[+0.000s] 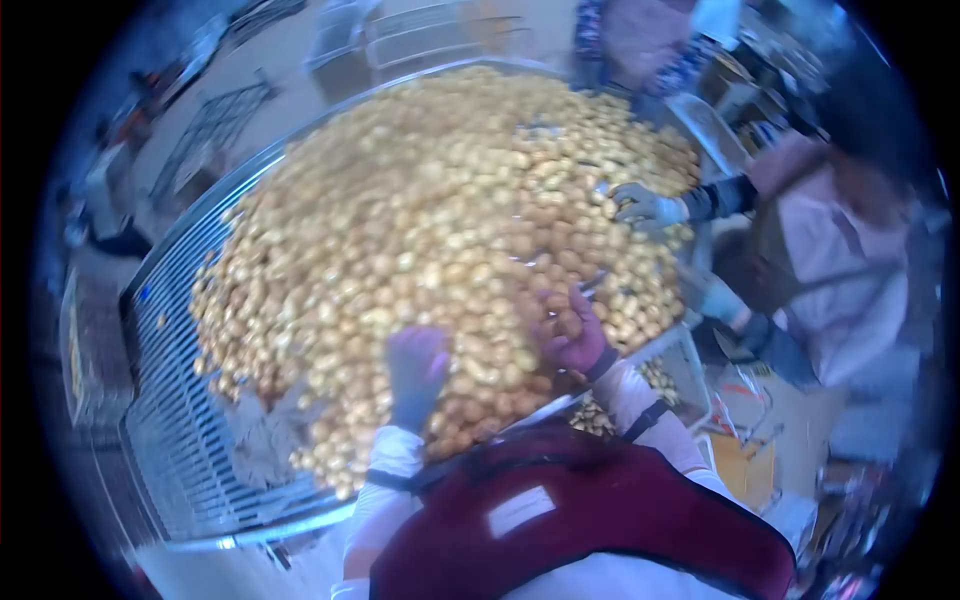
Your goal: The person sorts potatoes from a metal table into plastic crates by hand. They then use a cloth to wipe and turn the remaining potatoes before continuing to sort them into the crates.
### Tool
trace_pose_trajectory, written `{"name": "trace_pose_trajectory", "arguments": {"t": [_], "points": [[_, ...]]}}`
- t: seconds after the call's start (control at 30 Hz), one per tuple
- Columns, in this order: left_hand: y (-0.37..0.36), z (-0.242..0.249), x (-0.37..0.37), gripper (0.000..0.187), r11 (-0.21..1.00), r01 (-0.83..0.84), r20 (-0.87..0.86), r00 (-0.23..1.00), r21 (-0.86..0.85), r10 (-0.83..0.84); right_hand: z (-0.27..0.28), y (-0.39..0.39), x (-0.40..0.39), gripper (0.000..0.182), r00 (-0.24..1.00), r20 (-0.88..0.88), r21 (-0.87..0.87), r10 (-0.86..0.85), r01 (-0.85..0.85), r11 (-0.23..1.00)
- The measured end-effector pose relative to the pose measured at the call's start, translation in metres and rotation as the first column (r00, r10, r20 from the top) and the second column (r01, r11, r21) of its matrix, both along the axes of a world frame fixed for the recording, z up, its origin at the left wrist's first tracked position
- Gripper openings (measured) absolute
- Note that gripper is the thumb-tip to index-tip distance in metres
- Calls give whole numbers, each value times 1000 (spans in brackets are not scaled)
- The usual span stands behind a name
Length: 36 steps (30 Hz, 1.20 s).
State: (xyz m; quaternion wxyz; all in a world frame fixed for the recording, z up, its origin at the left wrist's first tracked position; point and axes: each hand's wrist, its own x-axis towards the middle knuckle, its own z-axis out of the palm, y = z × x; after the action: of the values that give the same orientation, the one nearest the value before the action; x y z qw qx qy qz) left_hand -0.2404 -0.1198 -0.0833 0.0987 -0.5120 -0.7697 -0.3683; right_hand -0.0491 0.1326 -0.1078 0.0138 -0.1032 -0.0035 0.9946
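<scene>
A big heap of small golden-brown round pieces (420,230) covers a wide metal grid table (175,400). My left hand (415,365), in a purple glove, rests on the near edge of the heap with fingers spread. My right hand (572,330), also gloved purple, is curled around a few of the golden pieces at the heap's near right side. I wear a dark red apron (580,520) and white sleeves.
A co-worker in a pink top (830,260) stands at the right, one white-gloved hand (645,205) on the heap. Another person (640,40) stands at the far side. A tray of golden pieces (660,385) sits below the table edge on the right.
</scene>
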Motion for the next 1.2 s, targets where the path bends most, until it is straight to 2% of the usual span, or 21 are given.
{"name": "trace_pose_trajectory", "arguments": {"t": [0.1,0.17,0.2,0.27,0.3,0.37,0.4,0.43,0.47,0.53,0.57,0.6,0.67,0.7,0.73,0.8,0.87,0.97,1.1,1.17,1.2], "points": [[15,-9,0,20,993,112,16,994,48,-112,-4,-5,79,52,976,29,87,-217,214,973],[0,-16,-2,23,987,160,82,984,-20,-158,5,-14,127,50,924,86,-5,-373,375,927],[-7,-16,-3,23,982,165,125,980,-91,-153,7,-23,159,49,827,251,133,-502,484,865],[-19,-8,-10,27,972,211,272,946,-101,-177,9,-45,215,47,522,517,404,-678,550,731],[-23,-14,-6,25,989,148,355,926,-15,-133,-4,-49,256,43,593,411,186,-692,689,701],[-38,-25,-13,24,998,33,479,876,57,-56,-16,-80,327,35,582,126,-28,-803,811,584],[-44,-24,-18,27,997,82,416,906,14,-80,-56,-101,381,44,418,261,316,-870,815,486],[-47,-17,-18,29,995,101,449,889,-4,-89,-95,-123,433,54,212,419,681,-883,569,460],[-49,-8,-11,32,994,106,479,874,-27,-80,-130,-145,483,65,-23,545,815,-838,248,523],[-52,5,6,39,995,80,466,883,-50,-48,-101,-139,469,57,-78,734,585,-675,579,568],[-52,14,12,42,983,152,400,911,-99,-101,-80,-123,423,51,-225,634,771,-740,254,584],[-52,20,18,46,961,230,346,923,-151,-167,-56,-106,374,46,-379,509,801,-773,-119,586],[-55,16,30,49,908,366,261,914,-206,-309,-80,-85,345,42,41,184,866,-982,-480,142],[-56,18,37,48,877,402,283,901,-262,-328,-74,-67,293,41,142,17,796,-990,-601,-72],[-57,24,44,46,842,437,308,887,-317,-344,-62,-58,240,40,286,17,850,-958,-509,-136],[-70,21,50,48,807,439,312,890,-394,-332,-30,-53,152,45,697,31,834,-716,-412,-365],[-92,1,47,53,818,366,255,926,-443,-277,-6,-53,77,50,970,-50,627,-237,-154,-763],[-122,-20,38,48,886,173,239,968,-431,-73,1,-74,23,54,999,10,463,33,25,-886],[-137,-17,47,34,927,-69,395,891,-370,224,-5,-38,-8,55,1000,23,458,9,-2,-889],[-134,-18,55,35,927,-173,303,911,-331,279,-19,-9,-13,57,993,-11,332,117,114,-936],[-125,-17,57,35,927,-224,254,918,-301,305,-31,13,-19,57,997,-8,282,74,73,-957]]}}
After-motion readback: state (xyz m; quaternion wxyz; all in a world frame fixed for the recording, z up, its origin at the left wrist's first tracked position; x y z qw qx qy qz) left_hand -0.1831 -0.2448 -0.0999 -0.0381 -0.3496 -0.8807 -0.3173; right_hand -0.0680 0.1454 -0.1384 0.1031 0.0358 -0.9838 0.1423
